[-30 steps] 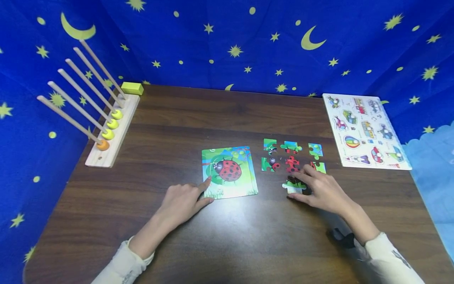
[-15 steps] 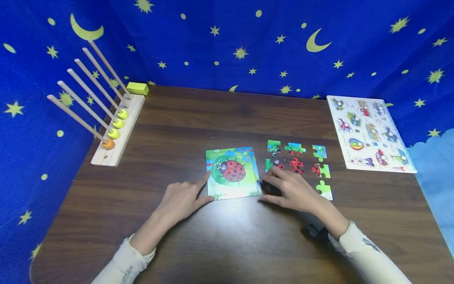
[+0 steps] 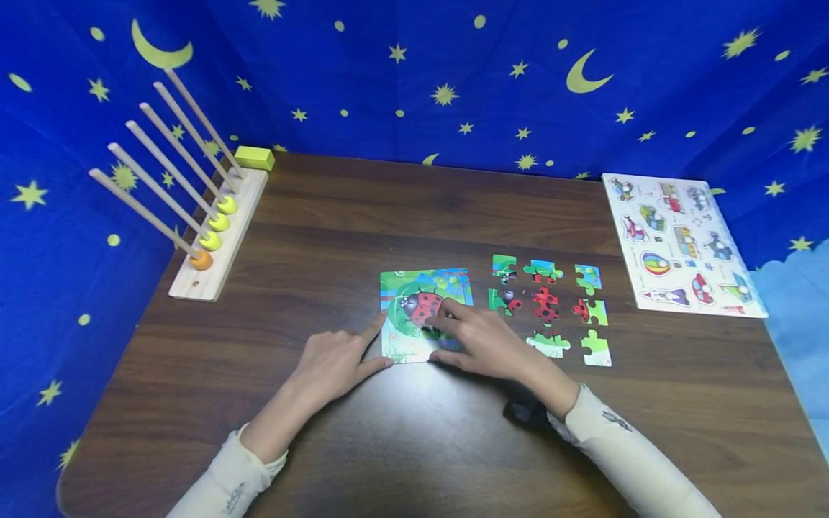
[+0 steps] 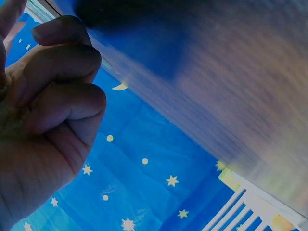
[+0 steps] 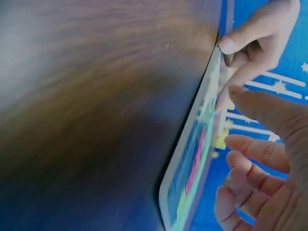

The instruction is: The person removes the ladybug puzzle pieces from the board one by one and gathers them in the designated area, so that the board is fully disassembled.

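Observation:
A square ladybug puzzle board (image 3: 406, 347) lies flat mid-table in the head view. At its left edge rests my left hand (image 3: 333, 363), index finger and thumb touching the side and lower corner; its other fingers are curled in the left wrist view. Over the board's right part hovers my right hand (image 3: 482, 344), covering some of the picture. In the right wrist view the right hand (image 5: 262, 159) shows spread, bent fingers with nothing between them. Several loose jigsaw pieces lie in rows right of the board, among them a red piece (image 3: 545, 305) and a grassy piece (image 3: 548, 344).
A wooden peg stand (image 3: 223, 248) with tall rods and several beads stands at the left. A yellow block (image 3: 255, 157) sits behind it. A white vehicle-picture board (image 3: 680, 244) lies at the right. A starry blue cloth (image 3: 382, 86) hangs behind the brown table (image 3: 388, 205).
My right hand has moved left from the grassy piece, leaving it in the bottom row, and is over the ladybug board. My left hand has stayed at the board's edge.

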Demonstrator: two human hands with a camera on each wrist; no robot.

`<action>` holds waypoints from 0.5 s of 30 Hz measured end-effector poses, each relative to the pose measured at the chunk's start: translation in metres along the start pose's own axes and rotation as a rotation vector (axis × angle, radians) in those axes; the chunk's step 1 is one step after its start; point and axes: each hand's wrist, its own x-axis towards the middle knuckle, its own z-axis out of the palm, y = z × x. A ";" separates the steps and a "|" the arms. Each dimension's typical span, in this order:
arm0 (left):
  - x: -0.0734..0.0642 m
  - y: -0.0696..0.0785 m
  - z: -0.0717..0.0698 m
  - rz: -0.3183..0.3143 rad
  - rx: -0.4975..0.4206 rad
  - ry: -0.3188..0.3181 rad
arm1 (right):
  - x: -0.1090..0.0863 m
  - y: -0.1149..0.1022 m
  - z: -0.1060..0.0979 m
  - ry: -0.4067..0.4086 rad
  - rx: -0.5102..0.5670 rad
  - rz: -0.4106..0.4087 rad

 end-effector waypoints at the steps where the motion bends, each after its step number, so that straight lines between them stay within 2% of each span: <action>1: 0.000 0.000 0.000 0.002 0.001 0.001 | 0.004 -0.001 0.001 -0.019 0.005 0.008; 5: 0.001 -0.001 -0.001 0.011 -0.007 0.004 | 0.017 -0.005 0.008 -0.070 -0.029 0.020; 9: 0.002 -0.002 -0.001 0.016 -0.014 0.010 | 0.027 -0.009 0.013 -0.073 -0.094 -0.009; 15: 0.002 -0.004 -0.002 0.024 -0.017 0.018 | 0.035 -0.012 0.014 -0.074 -0.116 -0.032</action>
